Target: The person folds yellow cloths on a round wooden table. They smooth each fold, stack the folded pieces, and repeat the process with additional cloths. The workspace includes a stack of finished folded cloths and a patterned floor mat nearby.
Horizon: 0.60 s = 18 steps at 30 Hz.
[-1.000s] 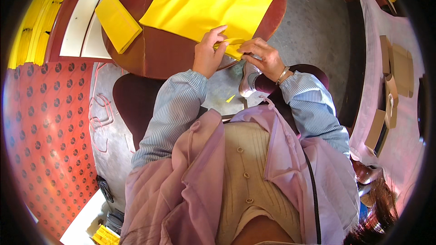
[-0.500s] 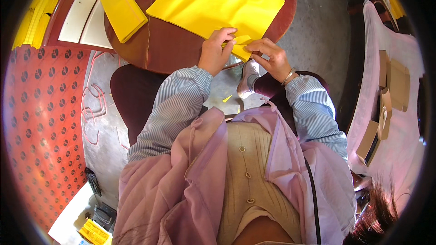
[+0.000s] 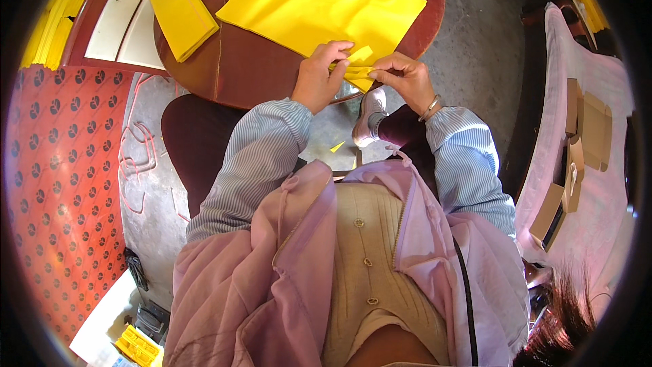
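Note:
A broad yellow sheet [image 3: 326, 0], paper or thin cloth, lies across the round brown table [image 3: 255, 68]. Its near corner is folded over in small creased flaps between my hands. My left hand [image 3: 318, 76] grips the left side of that folded corner, thumb and fingers bent around it. On the other side, my right hand [image 3: 407, 83] pinches the fold between thumb and fingertips. The exact finger contact under the flaps is hidden. A folded yellow bundle [image 3: 182, 15] rests at the table's left.
Red patterned material [image 3: 64, 183] hangs or lies at the left, beside a pink cord [image 3: 146, 149] on the floor. Opened cardboard boxes [image 3: 591, 129] sit on a pale cloth-covered surface at the right. A small yellow scrap [image 3: 337, 147] lies beneath me.
My right hand has turned and pressed closer onto the corner, its fingers now together on the fold. A flap there stands more folded over. My left hand stays nearly in place.

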Each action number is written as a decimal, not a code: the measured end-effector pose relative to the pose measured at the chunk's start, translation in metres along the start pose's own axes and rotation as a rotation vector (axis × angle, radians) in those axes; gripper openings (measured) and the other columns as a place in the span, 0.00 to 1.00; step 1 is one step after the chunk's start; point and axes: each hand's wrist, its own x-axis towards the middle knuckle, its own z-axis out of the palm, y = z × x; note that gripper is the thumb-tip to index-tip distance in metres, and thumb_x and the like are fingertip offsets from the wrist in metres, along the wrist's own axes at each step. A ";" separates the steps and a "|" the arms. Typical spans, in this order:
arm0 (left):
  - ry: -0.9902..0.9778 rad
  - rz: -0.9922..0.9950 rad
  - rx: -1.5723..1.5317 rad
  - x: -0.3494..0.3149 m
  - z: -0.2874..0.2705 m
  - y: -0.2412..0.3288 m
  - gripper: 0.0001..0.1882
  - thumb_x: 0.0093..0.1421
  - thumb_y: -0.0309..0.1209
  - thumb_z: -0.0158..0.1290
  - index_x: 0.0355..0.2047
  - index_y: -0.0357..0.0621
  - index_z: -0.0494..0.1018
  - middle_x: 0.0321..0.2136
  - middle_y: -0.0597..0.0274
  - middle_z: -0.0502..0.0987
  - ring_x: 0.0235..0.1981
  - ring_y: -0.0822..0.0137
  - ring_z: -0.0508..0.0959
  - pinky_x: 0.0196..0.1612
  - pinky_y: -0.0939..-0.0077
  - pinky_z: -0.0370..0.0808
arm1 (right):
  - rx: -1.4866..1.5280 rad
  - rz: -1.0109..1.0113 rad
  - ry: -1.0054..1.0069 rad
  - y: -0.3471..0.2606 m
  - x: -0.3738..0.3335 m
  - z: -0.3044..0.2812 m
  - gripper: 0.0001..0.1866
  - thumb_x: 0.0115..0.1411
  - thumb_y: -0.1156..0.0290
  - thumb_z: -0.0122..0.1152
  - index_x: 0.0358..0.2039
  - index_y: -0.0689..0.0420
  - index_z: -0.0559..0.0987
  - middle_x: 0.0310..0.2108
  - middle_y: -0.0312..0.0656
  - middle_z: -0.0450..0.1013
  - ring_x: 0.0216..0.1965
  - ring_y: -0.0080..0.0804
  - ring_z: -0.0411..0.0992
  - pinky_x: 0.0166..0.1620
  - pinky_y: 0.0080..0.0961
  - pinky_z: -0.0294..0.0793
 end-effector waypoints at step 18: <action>0.108 -0.093 -0.034 -0.005 0.017 0.006 0.21 0.57 0.22 0.68 0.51 0.44 0.81 0.45 0.56 0.84 0.45 0.61 0.86 0.42 0.70 0.82 | -0.041 -0.169 0.099 -0.010 0.047 -0.020 0.04 0.66 0.76 0.72 0.39 0.62 0.87 0.37 0.38 0.84 0.37 0.24 0.81 0.42 0.23 0.81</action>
